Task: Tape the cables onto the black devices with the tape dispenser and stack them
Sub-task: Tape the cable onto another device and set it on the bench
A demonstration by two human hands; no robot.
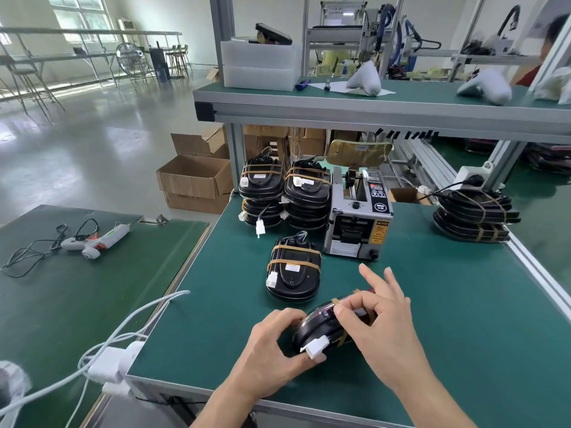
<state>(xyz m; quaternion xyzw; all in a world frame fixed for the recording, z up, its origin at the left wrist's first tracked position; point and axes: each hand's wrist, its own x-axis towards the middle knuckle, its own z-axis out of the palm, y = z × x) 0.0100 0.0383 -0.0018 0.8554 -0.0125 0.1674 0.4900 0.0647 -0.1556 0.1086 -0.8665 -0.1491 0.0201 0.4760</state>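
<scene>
From the head view, the left hand (275,344) grips the near end of a black device (321,327), probably so it cannot slide on the green table (432,319). The right hand (383,316) pinches a brown tape strip (340,302) and pushes it down on top, likely to hold the cable and its white plug (315,347) in place. The tape dispenser (358,214) stands just behind, easy to reach. One taped device (293,267) lies near it, and two finished stacks (284,193) wait beside the dispenser.
</scene>
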